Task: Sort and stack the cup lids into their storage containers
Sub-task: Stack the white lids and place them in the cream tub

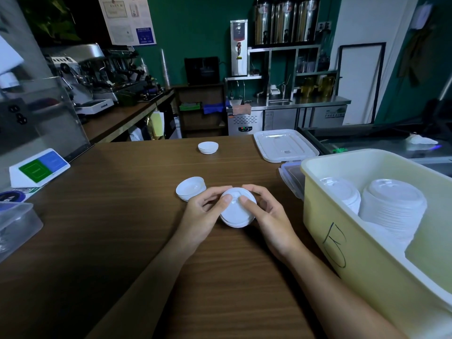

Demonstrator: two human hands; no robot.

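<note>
Fingers (226, 199) grip lid stack (236, 214) (far rim hidden).

A black hand-drawn mark (335, 243) stands on the near wall of the yellow bin (367, 280). It looks something like a letter B, though I cannot be sure. Across the room, a sticker (335, 113) on the steel fridge (281, 119) reads roughly "FREEZIN", the end unclear. The wall poster (127, 18), the green-and-blue card (44, 165) and the white scale (97, 105) carry print too small to read.
</note>
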